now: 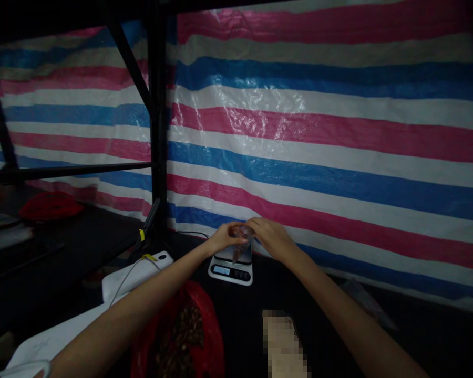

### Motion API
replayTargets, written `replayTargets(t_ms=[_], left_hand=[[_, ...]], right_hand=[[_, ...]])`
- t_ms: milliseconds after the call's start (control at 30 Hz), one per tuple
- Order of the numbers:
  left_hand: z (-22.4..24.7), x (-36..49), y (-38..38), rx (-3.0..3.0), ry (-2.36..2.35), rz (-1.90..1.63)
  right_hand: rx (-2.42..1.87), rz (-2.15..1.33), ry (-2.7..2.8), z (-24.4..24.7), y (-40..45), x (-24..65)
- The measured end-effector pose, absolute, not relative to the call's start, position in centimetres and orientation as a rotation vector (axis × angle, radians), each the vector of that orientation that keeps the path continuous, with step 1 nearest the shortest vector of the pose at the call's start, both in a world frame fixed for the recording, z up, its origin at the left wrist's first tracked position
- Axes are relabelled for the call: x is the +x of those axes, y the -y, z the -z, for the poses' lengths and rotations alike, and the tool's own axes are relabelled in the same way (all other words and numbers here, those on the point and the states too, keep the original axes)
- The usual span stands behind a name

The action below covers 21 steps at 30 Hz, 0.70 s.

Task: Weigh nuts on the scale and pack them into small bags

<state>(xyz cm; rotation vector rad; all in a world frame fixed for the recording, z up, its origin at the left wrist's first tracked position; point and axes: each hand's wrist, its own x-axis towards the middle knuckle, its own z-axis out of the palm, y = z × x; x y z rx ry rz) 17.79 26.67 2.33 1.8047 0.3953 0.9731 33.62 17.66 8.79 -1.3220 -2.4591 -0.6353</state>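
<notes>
Both hands meet over a white digital kitchen scale (231,274) with a lit display. Between them is a small clear plastic bag (239,251) with brownish contents at its bottom. My left hand (225,237) grips the bag's left side, thumb and fingers closed on it. My right hand (268,236) pinches its upper right edge. The bag hangs just above or against the scale's plate; I cannot tell whether it touches. Below my left forearm lies a red plastic bag (216,331), open at the top, holding many small brown nut-like pieces (187,325).
A white device (136,275) with a cable stands left of the scale. Flat clear plastic bags (364,299) lie at the right. A black metal frame (157,115) rises at left before a striped tarp (319,126). Another red bag (50,206) sits far left. A pixelated patch (284,346) covers something in front.
</notes>
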Motion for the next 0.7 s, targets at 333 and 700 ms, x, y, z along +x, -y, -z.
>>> replayTargets(t_ms=[333, 700], left_hand=[[-3.3, 17.3, -26.7, 2.049, -0.55, -1.043], [-1.5, 19.6, -27.6, 2.915, -0.856, -0.482]], right_hand=[[-1.368, 1.235, 2.448, -11.1, -14.3, 33.1], [-1.386, 0.89, 2.582, -5.9, -9.1, 35.0]])
